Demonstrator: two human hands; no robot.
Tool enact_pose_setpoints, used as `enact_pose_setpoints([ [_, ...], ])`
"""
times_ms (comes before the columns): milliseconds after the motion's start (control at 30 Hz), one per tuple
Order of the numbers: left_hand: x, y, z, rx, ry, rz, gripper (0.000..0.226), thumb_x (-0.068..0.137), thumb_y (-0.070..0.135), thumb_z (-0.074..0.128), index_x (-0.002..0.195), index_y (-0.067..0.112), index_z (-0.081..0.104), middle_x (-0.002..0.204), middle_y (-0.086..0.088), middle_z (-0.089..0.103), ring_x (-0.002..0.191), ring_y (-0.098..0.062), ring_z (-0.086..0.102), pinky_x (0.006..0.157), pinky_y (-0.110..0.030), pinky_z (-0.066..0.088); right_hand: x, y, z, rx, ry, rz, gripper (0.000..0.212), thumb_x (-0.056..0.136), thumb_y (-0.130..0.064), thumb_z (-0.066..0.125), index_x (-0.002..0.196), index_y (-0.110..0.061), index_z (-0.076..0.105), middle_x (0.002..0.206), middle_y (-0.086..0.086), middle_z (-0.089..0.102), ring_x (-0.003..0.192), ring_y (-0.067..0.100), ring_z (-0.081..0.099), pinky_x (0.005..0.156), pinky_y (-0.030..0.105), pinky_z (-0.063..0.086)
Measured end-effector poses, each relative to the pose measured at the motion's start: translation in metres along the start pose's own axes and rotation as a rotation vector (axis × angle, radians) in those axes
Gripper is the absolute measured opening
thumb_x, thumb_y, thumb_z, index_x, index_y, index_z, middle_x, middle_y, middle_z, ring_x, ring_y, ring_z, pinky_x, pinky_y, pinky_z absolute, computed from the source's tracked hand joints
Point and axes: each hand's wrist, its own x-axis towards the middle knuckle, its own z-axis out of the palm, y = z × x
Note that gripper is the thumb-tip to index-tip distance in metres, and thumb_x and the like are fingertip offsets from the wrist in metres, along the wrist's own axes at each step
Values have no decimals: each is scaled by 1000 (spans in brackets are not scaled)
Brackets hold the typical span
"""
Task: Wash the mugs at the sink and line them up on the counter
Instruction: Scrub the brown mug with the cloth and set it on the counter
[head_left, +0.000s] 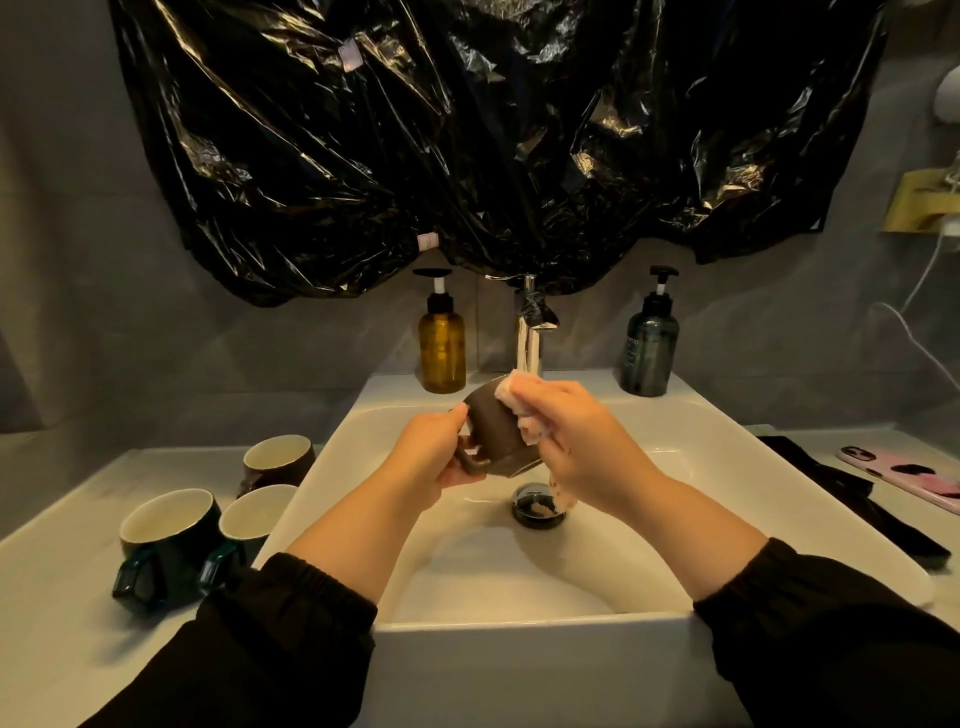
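The left hand (441, 460) grips the brown mug (491, 423) by its handle, tipped over above the sink (519, 639). The right hand (579, 441) holds a pink cloth (524, 410) against the mug's side. Best to hold the handle tight, turn the mug slowly, and rub all round and inside. Three other mugs (166, 525) sit on the left surface (62, 597)

Matt brown mug (491, 415), glossy white sink (363, 415), shiny metal tap (529, 338).

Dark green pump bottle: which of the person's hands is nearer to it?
Right. The right hand, gripping the sponge, is left of the dark green pump bottle; the left hand holds the brown mug farther left.
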Motion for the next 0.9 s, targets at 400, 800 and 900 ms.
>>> enact_pose_setpoints([
  [400,-9,2,8,-22,-107,13,21,101,24,42,113,9,50,95,-12,61,77,-22,64,61,-33,57,19,21,18,152,160,311,21,102,-31,35,121,-30,44,130,-2,47,127,19,41,99,30,37],
  [800,-4,0,4,-2,-132,102,32,101,31,41,118,7,54,93,-13,66,85,-26,70,70,-34,59,12,3,19,-183,232,-119,29,99,-25,38,112,-14,61,127,6,57,124,14,41,104,18,29],
  [900,-5,1,6,-36,-128,117,28,102,28,38,117,9,51,88,-8,61,84,-25,67,71,-37,57,19,7,14,178,375,176,30,100,-29,34,112,-19,59,110,-3,59,102,9,51,84,20,41],
])
